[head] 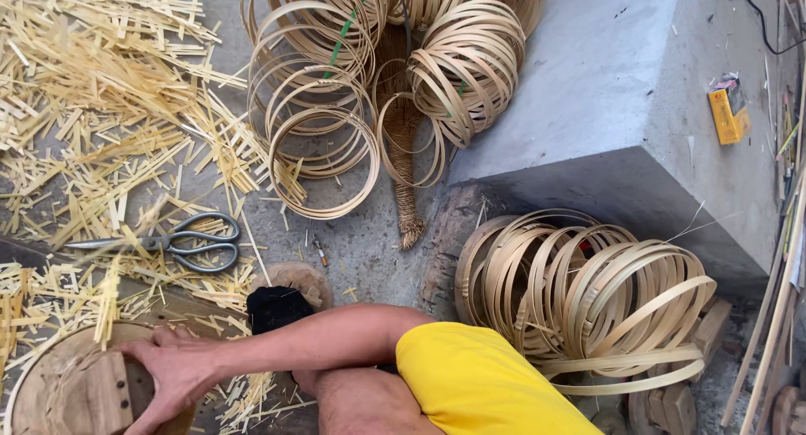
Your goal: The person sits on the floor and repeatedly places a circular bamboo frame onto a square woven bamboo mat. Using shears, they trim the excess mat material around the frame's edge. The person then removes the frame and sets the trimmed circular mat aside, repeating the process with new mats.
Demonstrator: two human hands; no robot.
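Observation:
My right hand [172, 372] reaches across to the lower left and grips a round wooden form [80, 393], with the fingers spread over the wooden block on its top. A thin bamboo hoop runs round the form's edge. Pale bamboo strips [107, 296] stand up blurred just above the hand. My bare forearm and yellow sleeve [478, 385] cross the bottom of the view, over my knee. My left hand is out of sight.
Grey-handled scissors [180, 242] lie among bamboo offcuts [92, 107] on the concrete floor. Stacks of bamboo hoops [323, 107] lean at the top, more hoops [588, 292] at the right below a concrete block [604, 91] that carries a small yellow box [727, 116]. A coiled rope bundle [403, 149] lies between.

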